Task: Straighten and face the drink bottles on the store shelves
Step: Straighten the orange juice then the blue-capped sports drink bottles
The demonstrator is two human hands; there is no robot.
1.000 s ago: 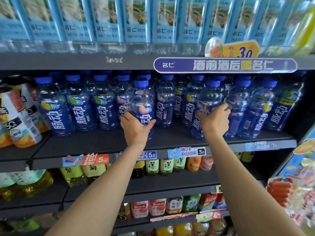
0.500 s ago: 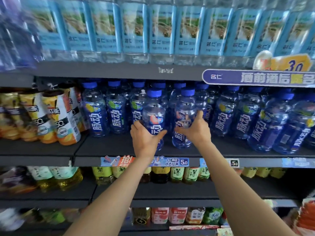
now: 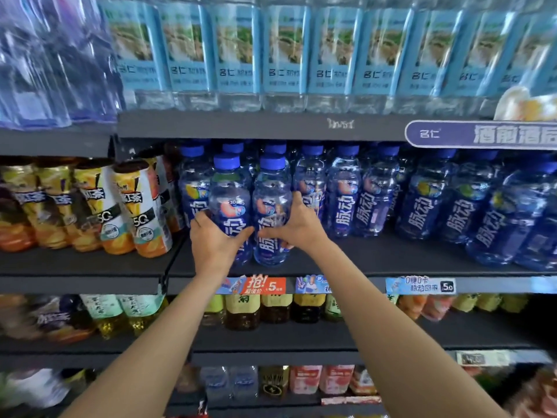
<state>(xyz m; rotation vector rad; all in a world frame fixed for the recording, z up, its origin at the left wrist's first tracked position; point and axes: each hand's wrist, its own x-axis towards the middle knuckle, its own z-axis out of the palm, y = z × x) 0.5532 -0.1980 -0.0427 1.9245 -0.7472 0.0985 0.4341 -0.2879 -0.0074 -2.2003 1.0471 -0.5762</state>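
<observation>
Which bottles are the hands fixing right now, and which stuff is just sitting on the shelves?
Part of the job:
- left hand gripping the left blue-capped bottle
- right hand gripping the right blue-capped bottle
- row of blue bottles beside them

Just sitting there:
- tea bottles with orange labels
- water bottles with light blue labels above
- price tags
- drinks on the lower shelf

Two hands (image 3: 217,236) (image 3: 297,224), two front bottles (image 3: 230,203) (image 3: 271,206).

Dark grey store shelving (image 3: 391,263) in tiers, paper price tags (image 3: 420,285) along the front edges.
</observation>
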